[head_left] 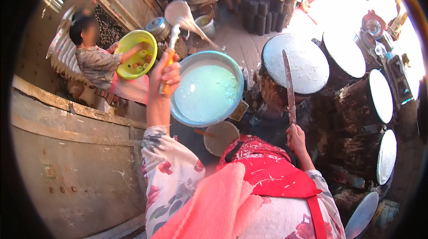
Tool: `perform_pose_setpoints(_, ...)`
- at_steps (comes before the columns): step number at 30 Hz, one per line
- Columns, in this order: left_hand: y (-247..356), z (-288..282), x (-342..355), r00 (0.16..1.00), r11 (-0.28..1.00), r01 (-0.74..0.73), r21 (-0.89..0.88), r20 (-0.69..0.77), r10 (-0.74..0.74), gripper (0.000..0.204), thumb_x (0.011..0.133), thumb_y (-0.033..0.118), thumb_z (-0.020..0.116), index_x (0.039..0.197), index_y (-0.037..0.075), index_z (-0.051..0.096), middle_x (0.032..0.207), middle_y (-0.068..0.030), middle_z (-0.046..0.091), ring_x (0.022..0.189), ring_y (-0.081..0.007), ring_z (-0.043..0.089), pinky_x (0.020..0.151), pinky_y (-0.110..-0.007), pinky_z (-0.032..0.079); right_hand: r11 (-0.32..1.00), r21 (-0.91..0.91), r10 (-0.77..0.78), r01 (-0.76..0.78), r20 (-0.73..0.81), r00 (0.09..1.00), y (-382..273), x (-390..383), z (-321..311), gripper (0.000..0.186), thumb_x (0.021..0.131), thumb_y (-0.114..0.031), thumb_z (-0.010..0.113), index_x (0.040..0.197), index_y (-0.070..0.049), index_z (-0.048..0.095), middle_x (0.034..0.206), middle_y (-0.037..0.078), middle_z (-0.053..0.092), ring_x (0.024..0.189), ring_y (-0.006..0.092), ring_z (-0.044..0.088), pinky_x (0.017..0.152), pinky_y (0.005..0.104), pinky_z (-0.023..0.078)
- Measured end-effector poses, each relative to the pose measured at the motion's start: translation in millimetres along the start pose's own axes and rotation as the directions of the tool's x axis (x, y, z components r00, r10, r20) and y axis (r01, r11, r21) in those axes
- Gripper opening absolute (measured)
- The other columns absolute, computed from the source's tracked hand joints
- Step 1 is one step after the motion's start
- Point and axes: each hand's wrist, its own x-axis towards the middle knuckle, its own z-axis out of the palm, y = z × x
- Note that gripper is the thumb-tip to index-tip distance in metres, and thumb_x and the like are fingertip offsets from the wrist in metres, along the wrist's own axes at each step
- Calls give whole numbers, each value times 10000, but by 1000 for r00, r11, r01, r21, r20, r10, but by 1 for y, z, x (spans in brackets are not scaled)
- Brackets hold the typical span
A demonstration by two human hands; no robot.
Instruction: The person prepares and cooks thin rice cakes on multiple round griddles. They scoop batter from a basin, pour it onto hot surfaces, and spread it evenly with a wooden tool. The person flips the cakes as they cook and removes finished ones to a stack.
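Ladle raised in one hand, long blade in the other, beside a basin of white liquid

Head view, clock directions taken from the picture's middle: the left hand [169, 77], at 10 o'clock, is closed around the orange handle of a ladle [178, 12]. Its whitish shaft points to 12 o'clock, ending in a broad, rounded, pale head. A tan shape reaches from there toward 4 o'clock, too blurred to identify.

The right hand [295, 139], at 4 o'clock, has its fingers wrapped around the lower end of a long, narrow, brownish blade [290, 86]. The blade points to 12 o'clock, its upper part overlapping the nearest pale round top [307, 67]; whether they touch cannot be told.

Just above centre, near the left hand, sits a blue-rimmed basin [241, 88] holding white liquid [207, 94]. Toward 6 o'clock, just beyond it, is a small round tan surface [223, 138].

More dark drums with pale round tops curve from 2 to 4 o'clock. Black cylinders [261, 18] stand stacked at 1 o'clock. At 10 o'clock, a seated co-worker [96, 63] has a hand inside a yellow-green bowl [150, 38] of red and green produce.
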Motion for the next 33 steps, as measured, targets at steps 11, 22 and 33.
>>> perform_pose_setpoints(11,-22,48,2,994,991,-100,91,-44,104,316,983,316,395,1056,21,485,577,25,359,380,-40,350,371,-184,348,998,61,-13,12,15,1000,7,8,-38,349,971,-341,394,801,-53,493,503,8,426,337,94,372,329,234,306)
perform_pose_setpoints(22,-216,112,47,807,363,175,915,-345,479,179,927,215,497,954,50,432,531,2,408,345,-94,380,326,-241,333,994,98,-33,44,-114,993,6,2,-181,345,968,-358,394,811,-67,492,512,2,423,334,94,381,312,234,302)
perform_pose_setpoints(33,-390,247,193,710,723,691,11,180,-681,329,993,301,361,1077,-7,436,577,26,378,379,-51,404,370,-211,381,930,357,81,85,-427,901,41,-75,-310,292,969,-317,408,857,-62,495,542,-6,449,360,71,409,334,216,335)
